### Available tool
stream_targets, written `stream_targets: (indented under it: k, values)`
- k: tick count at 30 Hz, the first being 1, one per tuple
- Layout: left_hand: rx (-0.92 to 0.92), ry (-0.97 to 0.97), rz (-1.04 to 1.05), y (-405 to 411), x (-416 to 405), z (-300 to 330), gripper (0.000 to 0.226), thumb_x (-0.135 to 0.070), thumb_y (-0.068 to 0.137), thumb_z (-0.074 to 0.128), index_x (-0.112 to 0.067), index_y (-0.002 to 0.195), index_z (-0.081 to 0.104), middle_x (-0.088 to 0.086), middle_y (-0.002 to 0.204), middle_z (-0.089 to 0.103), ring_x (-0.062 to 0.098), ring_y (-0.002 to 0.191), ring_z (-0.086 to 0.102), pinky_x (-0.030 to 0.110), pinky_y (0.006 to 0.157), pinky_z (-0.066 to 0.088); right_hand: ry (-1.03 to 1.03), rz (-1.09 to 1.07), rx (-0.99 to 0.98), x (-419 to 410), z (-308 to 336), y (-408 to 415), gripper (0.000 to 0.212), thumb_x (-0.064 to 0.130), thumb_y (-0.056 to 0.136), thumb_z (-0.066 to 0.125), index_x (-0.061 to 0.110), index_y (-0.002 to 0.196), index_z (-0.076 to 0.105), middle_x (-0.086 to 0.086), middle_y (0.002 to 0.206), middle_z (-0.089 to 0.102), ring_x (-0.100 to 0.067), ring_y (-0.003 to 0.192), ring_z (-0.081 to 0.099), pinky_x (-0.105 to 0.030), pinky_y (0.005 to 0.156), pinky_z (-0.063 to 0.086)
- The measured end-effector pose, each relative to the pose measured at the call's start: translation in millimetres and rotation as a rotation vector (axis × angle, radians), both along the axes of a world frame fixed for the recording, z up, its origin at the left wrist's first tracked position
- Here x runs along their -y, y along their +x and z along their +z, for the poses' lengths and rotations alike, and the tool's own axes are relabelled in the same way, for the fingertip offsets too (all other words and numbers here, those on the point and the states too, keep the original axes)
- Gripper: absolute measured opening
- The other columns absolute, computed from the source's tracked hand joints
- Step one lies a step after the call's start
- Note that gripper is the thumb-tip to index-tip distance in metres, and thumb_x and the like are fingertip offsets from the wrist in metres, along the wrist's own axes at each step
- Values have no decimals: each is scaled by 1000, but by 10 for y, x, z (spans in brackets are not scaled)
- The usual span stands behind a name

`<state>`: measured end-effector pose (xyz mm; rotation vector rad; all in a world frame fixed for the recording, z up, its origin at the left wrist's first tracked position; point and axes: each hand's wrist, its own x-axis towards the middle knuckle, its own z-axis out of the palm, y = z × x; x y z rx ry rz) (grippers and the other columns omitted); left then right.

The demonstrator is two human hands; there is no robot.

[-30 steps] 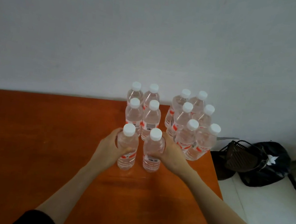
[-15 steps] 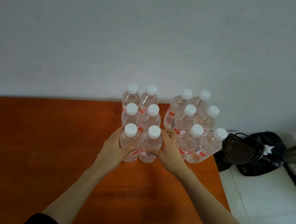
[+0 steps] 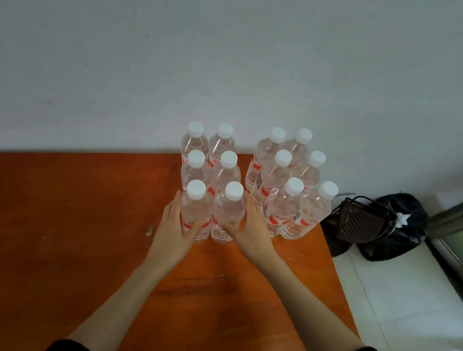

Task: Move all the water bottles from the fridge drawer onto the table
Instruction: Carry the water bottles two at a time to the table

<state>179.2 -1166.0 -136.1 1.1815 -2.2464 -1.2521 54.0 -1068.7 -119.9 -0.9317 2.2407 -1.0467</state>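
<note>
Two near water bottles (image 3: 209,213) stood gripped, one per hand (image 3: 172,226) (image 3: 252,231); releasing gently would keep them upright on the bench (image 3: 41,224).

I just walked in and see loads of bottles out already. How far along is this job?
Ten water bottles stand upright on the table, four behind the hands and a cluster of six to the right. In hand: the left hand and right hand each grip one of the front pair standing on the table. The fridge drawer is out of view, so what remains is unknown.

Dim, soft, flat light; wide-angle bending at edges (bottom right corner blurred), faint shadows.
</note>
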Motion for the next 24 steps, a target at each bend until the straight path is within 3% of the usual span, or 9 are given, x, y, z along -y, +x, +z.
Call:
stream_targets:
  k: [4,6,8,11,15,20,24]
  values:
    - [6,-158,19,148,-235,42,66,-39,90,54,-21,145,22,4,150,29,20,137,31,31,104,28,17,71,-75,-270,123,133,75,36,87,61,22,147,17,3,154,24,-14,141,23,-23,107,17]
    - [-34,-233,0,197,-426,127,57,-35,90,53,-19,141,31,4,145,35,19,133,37,29,103,29,96,78,-168,-479,205,192,77,43,88,57,23,149,13,3,156,17,-17,142,22,-30,111,22]
    - [-60,-312,-127,196,-599,231,57,-39,90,51,-22,141,31,0,146,34,15,135,33,36,110,30,170,69,-282,-731,339,232,77,47,89,53,24,149,11,2,157,15,-20,141,26,-39,109,33]
    - [-49,-458,-345,104,-855,418,65,-45,90,48,-27,146,20,-4,155,19,12,143,16,42,115,24,209,28,-472,-1263,612,288,75,50,89,51,24,148,13,3,156,16,-18,140,27,-37,106,36]
    - [-51,-642,-567,-141,-1381,739,71,-56,89,37,-29,148,7,-5,158,4,13,145,-1,41,118,7,322,-93,-713,-2170,863,292,80,56,88,47,24,150,7,-1,158,7,-21,146,7,-42,118,16]
    - [-114,-787,-817,-452,-2444,1175,82,-66,79,13,-23,149,6,-2,158,3,14,145,-6,42,119,0,494,-336,-863,-3492,1219,462,85,64,85,42,30,149,-1,-1,158,-9,-25,146,-10,-51,117,-1]
    - [-167,-871,-990,-585,-3482,1389,74,-59,90,26,-20,149,5,2,158,6,20,146,0,47,118,3,621,-530,-875,-4623,1380,798,86,66,85,41,34,147,-9,-1,157,-17,-26,145,-14,-53,116,-2]
